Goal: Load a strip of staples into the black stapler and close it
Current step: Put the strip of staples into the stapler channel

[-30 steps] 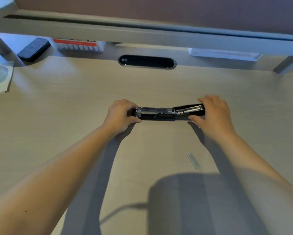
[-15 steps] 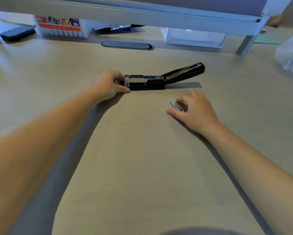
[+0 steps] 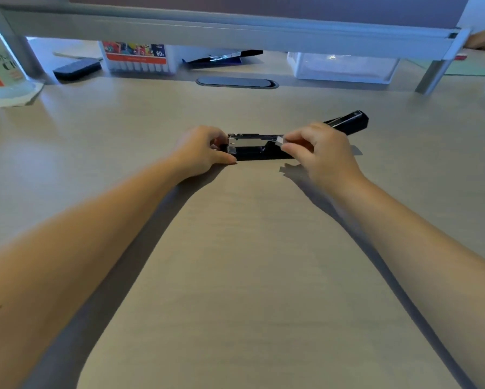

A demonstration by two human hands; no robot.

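The black stapler (image 3: 259, 153) lies across the middle of the wooden desk, its lid (image 3: 348, 123) swung open and tilted up to the right, its metal staple channel (image 3: 247, 141) exposed. My left hand (image 3: 202, 151) grips the stapler's left end against the desk. My right hand (image 3: 321, 154) pinches a short silver strip of staples (image 3: 279, 140) between thumb and fingers, right at the channel's right end. Most of the strip is hidden by my fingers.
A raised shelf (image 3: 235, 29) spans the back of the desk. Under it sit a marker box (image 3: 139, 58), a dark case (image 3: 77, 69), a clear plastic box (image 3: 343, 67) and an oval cable grommet (image 3: 237, 82). A bottle (image 3: 0, 66) stands far left.
My right hand left the stapler's lid, picked the staple strip up from the desk and carried it to the open channel. The left hand stayed on the stapler's left end.
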